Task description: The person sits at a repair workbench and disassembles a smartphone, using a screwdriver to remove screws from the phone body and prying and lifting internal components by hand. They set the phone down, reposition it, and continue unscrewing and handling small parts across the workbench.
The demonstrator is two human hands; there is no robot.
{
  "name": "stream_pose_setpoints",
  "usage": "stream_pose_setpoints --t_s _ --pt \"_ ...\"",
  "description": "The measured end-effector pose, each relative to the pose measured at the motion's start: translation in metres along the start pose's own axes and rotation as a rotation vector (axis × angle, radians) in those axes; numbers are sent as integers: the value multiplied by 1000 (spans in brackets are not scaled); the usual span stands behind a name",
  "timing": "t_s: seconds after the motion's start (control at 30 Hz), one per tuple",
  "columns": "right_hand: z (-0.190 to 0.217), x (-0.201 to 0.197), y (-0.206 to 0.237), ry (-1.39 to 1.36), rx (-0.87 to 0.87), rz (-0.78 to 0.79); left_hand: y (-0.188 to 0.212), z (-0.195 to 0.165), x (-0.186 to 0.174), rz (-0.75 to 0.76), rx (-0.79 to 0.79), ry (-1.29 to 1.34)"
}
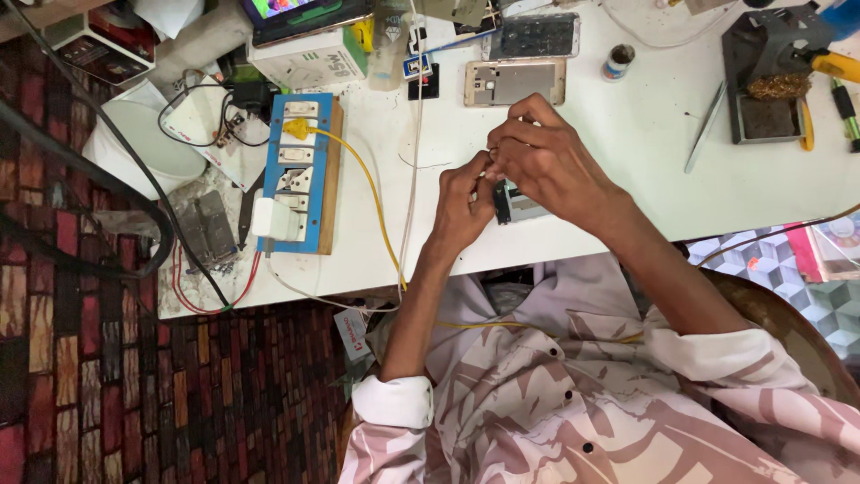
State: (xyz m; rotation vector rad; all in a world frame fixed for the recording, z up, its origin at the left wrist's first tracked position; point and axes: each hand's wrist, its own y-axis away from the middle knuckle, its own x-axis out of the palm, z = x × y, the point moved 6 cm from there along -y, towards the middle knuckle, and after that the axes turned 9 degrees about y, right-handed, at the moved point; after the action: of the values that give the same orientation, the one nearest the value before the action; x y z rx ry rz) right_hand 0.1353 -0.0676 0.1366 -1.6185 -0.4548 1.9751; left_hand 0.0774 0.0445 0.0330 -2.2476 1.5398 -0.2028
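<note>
A patterned shirt (573, 412) fills the foreground; above it, both hands meet over the white table (645, 152). The left hand (461, 202) and right hand (546, 166) pinch a small dark part (512, 204).

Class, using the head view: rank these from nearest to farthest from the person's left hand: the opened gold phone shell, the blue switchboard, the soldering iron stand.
From the left hand:
1. Opened gold phone shell, just above the hands on the white table.
2. Blue switchboard, off to the picture's left, with a yellow cable plugged in.
3. Soldering iron stand, far at the upper right corner.
</note>
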Motion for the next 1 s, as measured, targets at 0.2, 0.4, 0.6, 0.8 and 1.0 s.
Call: stream_pose_setpoints --t_s 0.2,0.4,0.6,0.8,1.0 --pt "-13 2 5 1 50 24 -9 -1 5 94 -49 21" --pt "-20 1 16 -75 87 -21 -17 -12 3 261 -109 -8" --pt "-20 7 14 7 70 -7 -16 2 -5 307 -314 0" --pt "-23 12 11 11 58 -16 -10 23 1 258 -312 191" --pt "-29 5 10 7 90 -23 -29 24 1 449 -302 170"
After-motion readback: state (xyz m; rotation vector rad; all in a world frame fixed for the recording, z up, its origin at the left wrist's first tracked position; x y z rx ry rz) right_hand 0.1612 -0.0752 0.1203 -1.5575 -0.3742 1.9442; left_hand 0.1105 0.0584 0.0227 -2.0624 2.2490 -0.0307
